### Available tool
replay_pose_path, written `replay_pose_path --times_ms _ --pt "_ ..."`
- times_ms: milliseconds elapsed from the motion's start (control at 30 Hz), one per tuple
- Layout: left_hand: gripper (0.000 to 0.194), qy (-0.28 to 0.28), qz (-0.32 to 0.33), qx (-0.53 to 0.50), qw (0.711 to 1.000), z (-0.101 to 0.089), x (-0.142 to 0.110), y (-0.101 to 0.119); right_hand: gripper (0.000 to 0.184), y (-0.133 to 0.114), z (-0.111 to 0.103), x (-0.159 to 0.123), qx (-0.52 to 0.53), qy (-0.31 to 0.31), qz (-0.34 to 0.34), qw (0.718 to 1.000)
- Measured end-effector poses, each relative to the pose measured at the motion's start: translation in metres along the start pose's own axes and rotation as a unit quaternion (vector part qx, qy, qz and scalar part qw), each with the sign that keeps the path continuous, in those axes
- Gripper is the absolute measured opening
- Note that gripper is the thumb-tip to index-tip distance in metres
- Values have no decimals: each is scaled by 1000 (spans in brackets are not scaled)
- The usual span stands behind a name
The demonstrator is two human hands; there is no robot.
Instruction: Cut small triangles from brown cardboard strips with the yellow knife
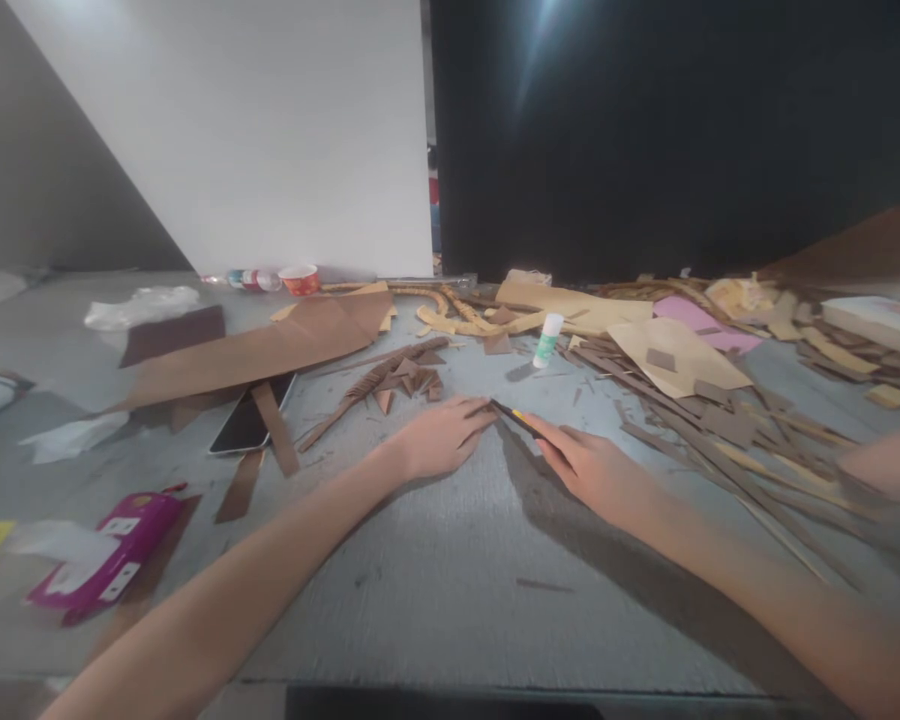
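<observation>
My right hand [581, 470] is closed around a slim black-and-yellow cutter knife [521, 418], its dark tip pointing left and touching or nearly touching the fingers of my left hand [446, 438]. That left hand lies palm down on the grey table [435, 600], fingers stretched to the right; anything under them is hidden. Just beyond it are folded brown paper pieces [409, 378] with pointed ends and a wrapped brown paper stem [375, 385]. A white-and-green glue stick [547, 340] stands upright farther back, between the hands.
Brown paper strips [690, 430] are heaped at right, near another person's arm [889, 460]. On the left are a large brown sheet [270, 345], a phone [244, 425] and a purple tissue pack [116, 555]. A red cup [300, 280] stands by the white panel [270, 130].
</observation>
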State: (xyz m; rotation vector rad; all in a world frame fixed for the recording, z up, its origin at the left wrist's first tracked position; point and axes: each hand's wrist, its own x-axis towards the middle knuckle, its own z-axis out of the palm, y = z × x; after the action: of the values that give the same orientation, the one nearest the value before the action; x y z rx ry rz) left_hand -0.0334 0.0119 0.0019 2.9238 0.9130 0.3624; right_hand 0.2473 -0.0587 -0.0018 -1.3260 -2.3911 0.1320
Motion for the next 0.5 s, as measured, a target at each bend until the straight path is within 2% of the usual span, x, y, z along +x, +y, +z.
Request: replay_pose_path --times_ms 300,500 --pt "46 -7 9 21 1000 -3 5 1 52 -2 -16 4 6 -3 -9 1000" --pt "47 -14 10 33 999 -2 6 1 51 -5 -23 4 -38 3 -19 999"
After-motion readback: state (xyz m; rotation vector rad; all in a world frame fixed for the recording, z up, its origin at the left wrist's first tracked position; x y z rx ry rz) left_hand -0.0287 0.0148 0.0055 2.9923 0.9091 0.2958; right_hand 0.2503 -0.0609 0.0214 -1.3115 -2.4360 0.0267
